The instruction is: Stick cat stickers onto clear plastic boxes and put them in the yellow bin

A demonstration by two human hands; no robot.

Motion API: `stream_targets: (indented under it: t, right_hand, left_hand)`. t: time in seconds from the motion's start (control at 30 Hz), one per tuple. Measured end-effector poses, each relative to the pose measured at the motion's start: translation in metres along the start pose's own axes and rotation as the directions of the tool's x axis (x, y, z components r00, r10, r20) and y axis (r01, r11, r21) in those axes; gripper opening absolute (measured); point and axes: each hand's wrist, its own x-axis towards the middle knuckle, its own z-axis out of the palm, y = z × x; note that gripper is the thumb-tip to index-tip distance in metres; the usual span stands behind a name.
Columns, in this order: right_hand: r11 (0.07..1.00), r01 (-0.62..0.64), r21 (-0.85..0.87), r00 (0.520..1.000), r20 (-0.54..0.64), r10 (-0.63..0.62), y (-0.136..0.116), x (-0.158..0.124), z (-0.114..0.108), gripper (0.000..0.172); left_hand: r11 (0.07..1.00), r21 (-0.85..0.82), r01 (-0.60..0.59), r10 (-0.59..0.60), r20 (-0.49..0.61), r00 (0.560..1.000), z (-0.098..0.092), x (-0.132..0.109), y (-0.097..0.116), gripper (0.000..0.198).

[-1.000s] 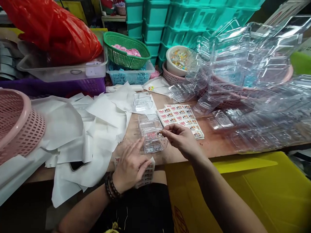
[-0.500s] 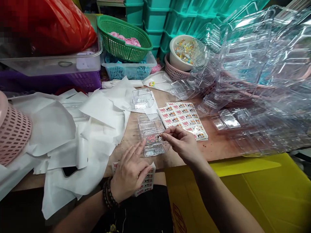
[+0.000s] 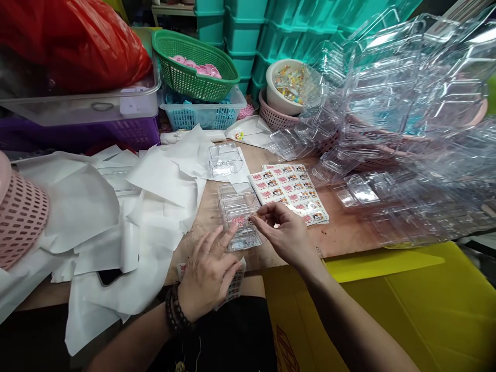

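Note:
A clear plastic box (image 3: pixel 235 197) lies on the wooden table in front of me. My right hand (image 3: pixel 284 232) pinches the right end of a sticker (image 3: pixel 237 221) with red lettering, held over the near part of the box. My left hand (image 3: pixel 209 271) has its fingers stretched out, the index fingertip at the sticker's left end. Beneath that palm, at the table edge, is a sheet of stickers (image 3: pixel 237 281), mostly covered. More printed sticker sheets (image 3: pixel 287 188) lie just beyond my right hand. Whether the sticker touches the box along its whole length I cannot tell.
Another clear box (image 3: pixel 225 160) sits farther back. Clear packaging (image 3: pixel 387 103) is heaped at right; white paper sheets (image 3: pixel 163 181) and a phone (image 3: pixel 109 276) are at left. Behind stand a green basket (image 3: pixel 194 85) and a white bowl (image 3: pixel 273 82). A yellow carton (image 3: pixel 387 310) is below right.
My right hand has shifted slightly left with the sticker, closer to my left hand. My left index finger now reaches onto the sticker's left end. The view has tilted a little.

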Motion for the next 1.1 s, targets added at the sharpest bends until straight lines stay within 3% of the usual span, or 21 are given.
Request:
stream_targets:
  t: [0.13, 0.23, 0.3, 0.33, 0.4, 0.43, 0.5, 0.6, 0.67, 0.83, 1.03, 1.1]
  right_hand:
    - [0.919, 0.147, -0.365, 0.983, -0.053, -0.179, -0.003, -0.004, -0.001, 0.031]
    - [0.807, 0.140, -0.573, 0.935, -0.192, -0.299, -0.011, -0.015, -0.008, 0.038]
    - [0.801, 0.168, -0.574, 0.905, -0.233, -0.356, -0.020, -0.030, -0.013, 0.029]
    - [0.826, 0.221, -0.519, 0.915, -0.183, -0.360, -0.025, -0.040, -0.013, 0.027]
    - [0.905, 0.311, -0.289, 0.949, 0.050, -0.310, -0.032, -0.059, -0.010, 0.034]
    - [0.948, 0.285, -0.140, 0.948, 0.186, -0.257, -0.033, -0.067, -0.006, 0.037]
    - [0.991, 0.069, 0.113, 0.917, 0.383, -0.107, -0.029, -0.080, 0.002, 0.029]
    - [0.894, -0.292, 0.340, 0.882, 0.456, 0.115, -0.018, -0.088, 0.010, 0.028]
    - [0.819, -0.417, 0.393, 0.843, 0.505, 0.187, -0.015, -0.090, 0.012, 0.033]
    - [0.811, -0.451, 0.372, 0.821, 0.530, 0.214, -0.025, -0.091, 0.015, 0.041]
    - [0.742, -0.573, 0.349, 0.743, 0.604, 0.289, -0.022, -0.086, 0.019, 0.044]
    - [0.757, -0.571, 0.319, 0.722, 0.634, 0.277, -0.021, -0.085, 0.019, 0.043]
  left_hand:
    - [0.999, 0.043, -0.010, 0.009, 0.024, 1.000, -0.001, 0.003, -0.004, 0.016]
    - [0.999, 0.020, -0.030, 0.029, 0.027, 0.999, -0.003, 0.003, -0.005, 0.017]
    - [0.999, -0.019, -0.042, 0.041, -0.004, 0.999, -0.009, 0.001, -0.002, 0.017]
    - [0.998, -0.041, -0.043, 0.042, -0.024, 0.999, -0.014, -0.001, 0.001, 0.017]
    - [0.994, -0.105, -0.043, 0.036, -0.061, 0.997, -0.026, -0.005, 0.004, 0.019]
    - [0.988, -0.147, -0.036, 0.026, -0.064, 0.998, -0.032, -0.007, 0.005, 0.020]
    - [0.974, -0.228, 0.008, -0.015, -0.029, 0.999, -0.043, -0.012, 0.002, 0.020]
    - [0.952, -0.279, 0.128, -0.110, 0.079, 0.991, -0.054, -0.018, -0.010, 0.021]
    - [0.928, -0.326, 0.177, -0.130, 0.161, 0.978, -0.057, -0.021, -0.018, 0.018]
    - [0.890, -0.430, 0.154, -0.036, 0.271, 0.962, -0.061, -0.023, -0.023, 0.010]
    - [0.814, -0.559, 0.156, 0.032, 0.311, 0.950, -0.063, -0.022, -0.031, 0.007]
    - [0.801, -0.580, 0.145, 0.061, 0.321, 0.945, -0.061, -0.022, -0.033, 0.010]
